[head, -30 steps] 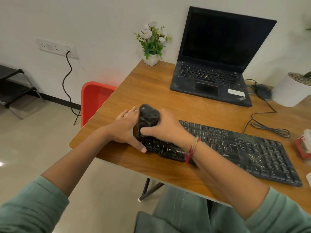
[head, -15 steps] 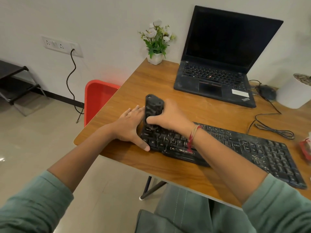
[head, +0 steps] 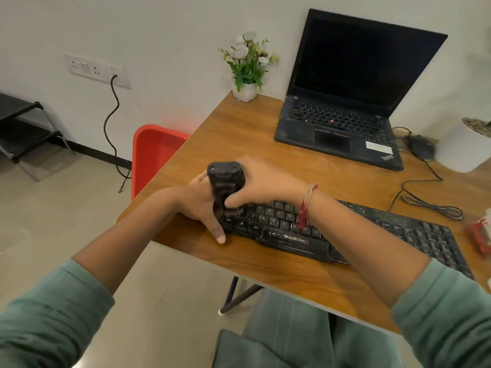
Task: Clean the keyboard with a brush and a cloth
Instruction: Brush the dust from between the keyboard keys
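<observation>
The right hand (head: 263,181) clamped the brush (head: 224,179) on the keyboard (head: 372,235) at frame centre. The left hand (head: 199,205), fingers straight, braced its end. Too hard strokes could probably loosen keycaps.

Centre frame: a black keyboard (head: 372,235) with pale key legends and a pale brand mark, and a black brush (head: 224,181). The desk (head: 239,134) is warm brown with streaked wood grain. At its left, a red chair (head: 154,152). Upper right, a black laptop (head: 340,123) (one red dot among its keys). White flowers (head: 240,51), green leaves, white pot (head: 245,91). Sage-green sleeves (head: 47,322) in the lower corners; a red-and-cream wrist thread (head: 307,200).
</observation>
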Motion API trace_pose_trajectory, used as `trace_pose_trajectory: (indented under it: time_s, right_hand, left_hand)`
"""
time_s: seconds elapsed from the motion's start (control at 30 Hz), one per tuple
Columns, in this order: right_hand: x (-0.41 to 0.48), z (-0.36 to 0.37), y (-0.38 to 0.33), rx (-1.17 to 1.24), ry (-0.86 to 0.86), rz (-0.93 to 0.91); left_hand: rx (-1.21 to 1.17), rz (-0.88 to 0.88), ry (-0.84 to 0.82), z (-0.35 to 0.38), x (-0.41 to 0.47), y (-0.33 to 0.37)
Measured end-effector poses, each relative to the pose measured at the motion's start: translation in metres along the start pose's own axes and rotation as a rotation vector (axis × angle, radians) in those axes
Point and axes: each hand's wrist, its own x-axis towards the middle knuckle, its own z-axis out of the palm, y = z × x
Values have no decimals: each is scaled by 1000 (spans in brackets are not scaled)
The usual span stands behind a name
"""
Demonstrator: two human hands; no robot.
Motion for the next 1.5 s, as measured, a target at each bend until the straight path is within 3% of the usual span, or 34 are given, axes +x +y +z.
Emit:
trace_pose_trajectory:
  time_s: [0.07, 0.23, 0.37, 0.53, 0.67, 0.83, 0.97, 1.03, 1.13, 1.2, 1.3, 1.43, 1.5]
  right_hand:
    - [5, -10, 5, -59, 29, 14]
    - [0, -6, -8, -48, -263, -164]
    - [11, -25, 3, -127, -136, -105]
    - [2, -5, -3, -55, -297, -165]
    - [4, -22, 13, -65, -109, -48]
    - [-12, 2, -1, 17, -218, -121]
    - [-16, -7, 20, 117, 5, 5]
    - [-22, 4, 19, 178, 93, 6]
    - [-34, 24, 9, 208, 38, -69]
    - [-33, 15, 16, 186, 65, 16]
    - [-33, 3, 34, 194, 289, 195]
    - [-46, 23, 22, 276, 148, 106]
    - [-47, 14, 26, 243, 161, 144]
  left_hand:
    - [30, 10, 44, 0, 0, 1]
    - [1, -147, -97, -5, -7, 16]
    - [56, -103, 24, -3, -7, 15]
    - [3, -163, -131, -8, -15, 25]
    - [30, -13, 53, -2, -6, 7]
    - [37, -1, -71, 0, -2, 0]
    - [85, 21, 121, 6, 10, -8]
    - [99, 24, 111, 7, 13, -12]
    - [122, 34, 55, 7, 15, -14]
    - [115, 38, 91, 8, 17, -16]
    - [76, 20, 116, 7, 18, -18]
    - [111, 16, 110, 7, 18, -17]
    - [97, 22, 111, 7, 19, -18]
